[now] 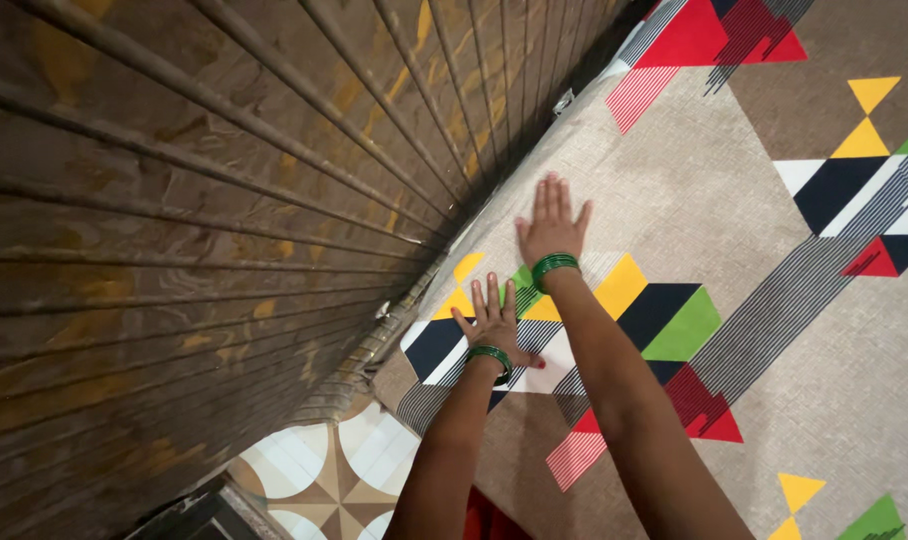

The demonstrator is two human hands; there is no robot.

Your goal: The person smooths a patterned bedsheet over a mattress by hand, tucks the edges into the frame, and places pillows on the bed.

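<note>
You get warm, fairly even indoor light here, bright enough that the colours on the grey fabric sheet with coloured triangles (694,190) read cleanly. Your forearms throw only soft, faint shadows. The brown corrugated metal shutter (174,200) shows dull yellowish sheen, no harsh glare. The wide lens bends its ribs toward the edges. Focus stays reasonably sharp throughout.
</note>
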